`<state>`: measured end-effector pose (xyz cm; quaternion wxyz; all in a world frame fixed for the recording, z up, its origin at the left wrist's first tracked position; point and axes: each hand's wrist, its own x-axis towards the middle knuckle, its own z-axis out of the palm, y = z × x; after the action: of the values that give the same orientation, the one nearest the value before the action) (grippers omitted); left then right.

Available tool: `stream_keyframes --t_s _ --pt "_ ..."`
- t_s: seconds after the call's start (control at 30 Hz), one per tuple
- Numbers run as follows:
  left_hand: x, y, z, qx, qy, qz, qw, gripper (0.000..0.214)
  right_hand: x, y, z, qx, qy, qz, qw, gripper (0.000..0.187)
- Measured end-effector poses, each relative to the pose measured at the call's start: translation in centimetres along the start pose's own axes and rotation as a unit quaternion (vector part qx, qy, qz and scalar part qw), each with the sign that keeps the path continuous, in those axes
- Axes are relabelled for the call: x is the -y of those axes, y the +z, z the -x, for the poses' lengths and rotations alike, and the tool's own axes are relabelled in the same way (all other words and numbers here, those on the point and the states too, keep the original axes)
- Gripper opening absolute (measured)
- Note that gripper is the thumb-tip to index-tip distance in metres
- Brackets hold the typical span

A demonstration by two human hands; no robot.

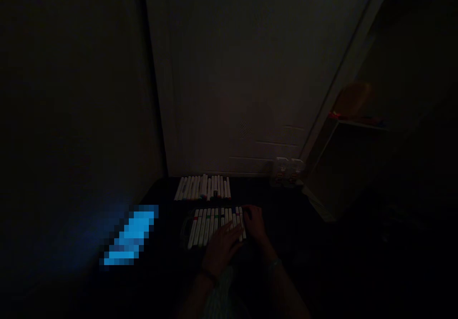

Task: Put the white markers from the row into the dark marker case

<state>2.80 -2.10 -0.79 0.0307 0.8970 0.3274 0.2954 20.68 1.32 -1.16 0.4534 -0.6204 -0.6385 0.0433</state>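
The room is very dark. On a dark surface lie two rows of white markers: a far row point(203, 187) near the wall and a near row point(211, 223) just in front of my hands. My left hand point(222, 247) rests on the near row with its fingers stretched out flat over the markers. My right hand point(255, 223) is at the right end of that row, fingers curled down onto the last markers; whether it grips one is too dark to tell.
A glowing blue screen point(130, 235) lies at the left. A pale box or shelf unit point(332, 175) stands at the right with an orange object point(354, 99) on top. Two small clear containers point(286, 168) sit by the wall behind.
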Motion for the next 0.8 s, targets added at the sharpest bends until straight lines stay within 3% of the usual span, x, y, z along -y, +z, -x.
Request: stream_keyframes --t_s 0.8 --pt "0.07 0.1 0.05 -0.003 0.002 -0.002 1.0 0.042 -0.09 -0.02 -0.05 0.006 -0.005 0.02 1.0 0.029"
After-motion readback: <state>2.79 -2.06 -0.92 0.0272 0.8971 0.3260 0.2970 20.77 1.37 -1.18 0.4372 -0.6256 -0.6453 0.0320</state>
